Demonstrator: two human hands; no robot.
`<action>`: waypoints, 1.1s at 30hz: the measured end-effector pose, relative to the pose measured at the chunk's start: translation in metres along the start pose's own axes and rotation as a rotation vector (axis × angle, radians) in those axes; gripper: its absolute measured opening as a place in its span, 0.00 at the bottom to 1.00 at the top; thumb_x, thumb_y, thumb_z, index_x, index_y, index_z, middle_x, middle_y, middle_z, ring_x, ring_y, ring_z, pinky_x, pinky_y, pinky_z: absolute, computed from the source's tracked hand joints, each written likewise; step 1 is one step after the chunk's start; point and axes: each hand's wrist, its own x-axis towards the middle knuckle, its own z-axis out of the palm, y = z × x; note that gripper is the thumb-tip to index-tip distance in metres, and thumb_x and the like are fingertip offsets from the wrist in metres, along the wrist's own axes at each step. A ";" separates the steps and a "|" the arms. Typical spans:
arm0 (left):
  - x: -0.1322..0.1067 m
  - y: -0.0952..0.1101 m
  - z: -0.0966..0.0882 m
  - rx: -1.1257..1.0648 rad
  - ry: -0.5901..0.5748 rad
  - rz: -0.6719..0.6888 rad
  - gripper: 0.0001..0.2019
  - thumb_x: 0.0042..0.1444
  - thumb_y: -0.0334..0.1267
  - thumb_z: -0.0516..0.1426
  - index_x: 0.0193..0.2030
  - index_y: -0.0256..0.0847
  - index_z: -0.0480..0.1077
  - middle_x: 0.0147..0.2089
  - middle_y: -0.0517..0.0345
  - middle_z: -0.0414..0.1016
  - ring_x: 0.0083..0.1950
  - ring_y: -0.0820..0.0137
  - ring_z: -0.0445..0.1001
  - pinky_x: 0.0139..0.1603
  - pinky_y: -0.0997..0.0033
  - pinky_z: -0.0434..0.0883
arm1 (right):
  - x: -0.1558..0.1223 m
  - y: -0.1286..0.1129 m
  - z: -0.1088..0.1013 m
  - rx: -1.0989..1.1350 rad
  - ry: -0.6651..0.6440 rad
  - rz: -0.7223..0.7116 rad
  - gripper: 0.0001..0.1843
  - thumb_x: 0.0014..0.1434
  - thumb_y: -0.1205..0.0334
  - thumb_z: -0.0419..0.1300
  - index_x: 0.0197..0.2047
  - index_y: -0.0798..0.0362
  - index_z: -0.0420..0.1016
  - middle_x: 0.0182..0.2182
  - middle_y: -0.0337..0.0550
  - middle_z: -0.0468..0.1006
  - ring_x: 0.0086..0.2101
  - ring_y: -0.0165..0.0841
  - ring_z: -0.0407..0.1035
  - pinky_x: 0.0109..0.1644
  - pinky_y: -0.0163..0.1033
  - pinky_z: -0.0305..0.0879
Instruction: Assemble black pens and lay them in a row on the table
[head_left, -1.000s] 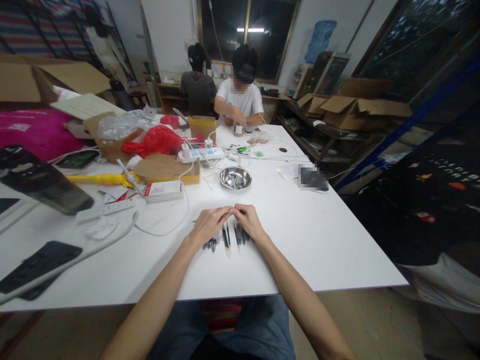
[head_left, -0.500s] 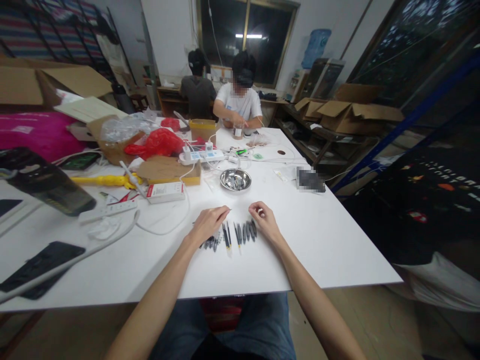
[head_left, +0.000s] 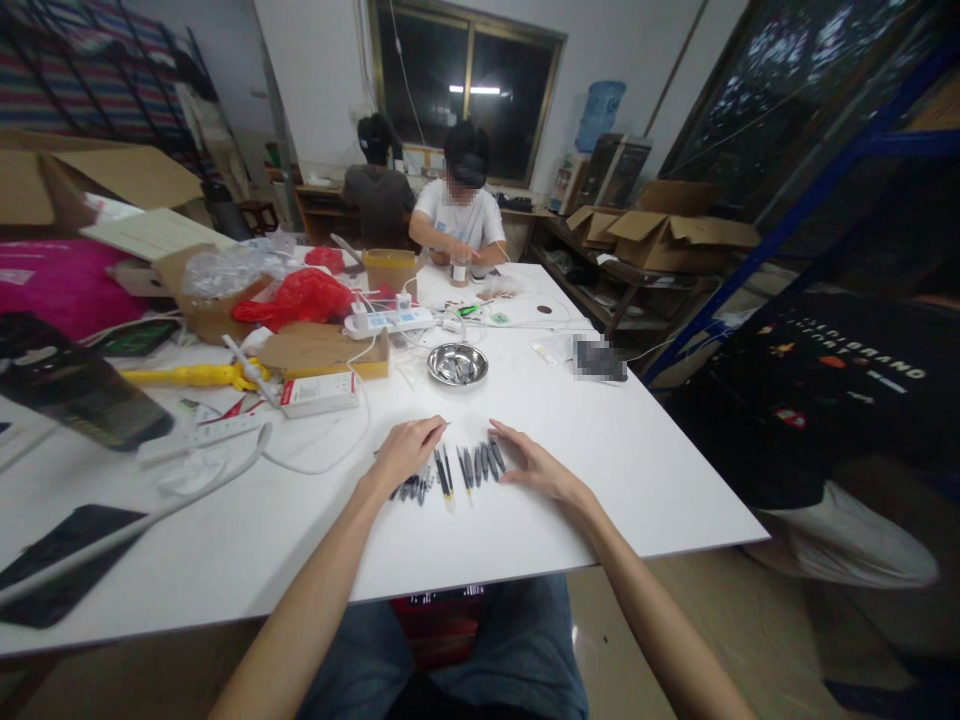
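Note:
My left hand is closed in a pinch, and a tiny tip shows beyond its fingertips, too small to name. My right hand is open, thumb and fingers apart, beside the right end of a row of dark pen barrels. Whether it touches the last one I cannot tell. Between the hands lie thin black pen refills with yellowish lower ends. Small dark parts lie partly hidden by my left hand. Ahead of both hands sits a round metal bowl holding a few small dark pieces.
To the left are a white box, a power strip, cables, a dark bottle and a phone. A blurred dark object lies at the right. Across the white table sits a person handling a jar.
My right hand has opened from a curled pinch, its thumb now lower beside the pen barrels. My left hand stays pinched. The whole view has shifted slightly.

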 end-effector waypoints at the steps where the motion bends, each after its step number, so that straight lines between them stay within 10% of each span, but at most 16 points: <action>1: 0.000 0.000 -0.001 0.006 -0.003 -0.009 0.17 0.69 0.46 0.44 0.44 0.48 0.72 0.38 0.58 0.81 0.40 0.66 0.78 0.39 0.72 0.66 | 0.001 0.001 0.000 0.000 0.007 -0.003 0.48 0.53 0.56 0.71 0.72 0.41 0.54 0.64 0.50 0.66 0.63 0.45 0.61 0.69 0.55 0.52; 11: 0.001 -0.003 0.002 0.056 0.022 0.002 0.18 0.70 0.46 0.43 0.44 0.49 0.73 0.38 0.58 0.81 0.41 0.66 0.79 0.38 0.72 0.65 | 0.010 -0.009 0.013 0.066 0.425 -0.005 0.20 0.63 0.48 0.60 0.54 0.48 0.77 0.54 0.48 0.75 0.54 0.41 0.69 0.59 0.46 0.65; 15: 0.001 -0.002 0.005 0.062 -0.001 0.015 0.17 0.70 0.46 0.44 0.46 0.49 0.72 0.37 0.59 0.81 0.40 0.66 0.79 0.38 0.72 0.64 | 0.040 -0.023 0.016 0.251 0.659 -0.016 0.27 0.70 0.43 0.44 0.41 0.51 0.78 0.41 0.48 0.80 0.43 0.39 0.74 0.53 0.45 0.68; 22: 0.000 0.002 0.002 0.118 -0.041 0.045 0.17 0.71 0.44 0.44 0.45 0.48 0.73 0.38 0.58 0.81 0.39 0.67 0.78 0.38 0.72 0.64 | 0.096 -0.027 0.045 0.305 0.569 0.085 0.31 0.66 0.36 0.47 0.28 0.53 0.73 0.16 0.37 0.67 0.18 0.30 0.61 0.25 0.36 0.59; 33: 0.003 -0.007 0.001 0.158 -0.025 0.066 0.15 0.71 0.42 0.45 0.46 0.46 0.72 0.41 0.59 0.81 0.42 0.67 0.79 0.38 0.72 0.64 | 0.094 -0.018 0.058 0.453 0.468 0.122 0.20 0.60 0.42 0.61 0.33 0.53 0.73 0.20 0.36 0.74 0.18 0.28 0.61 0.23 0.33 0.59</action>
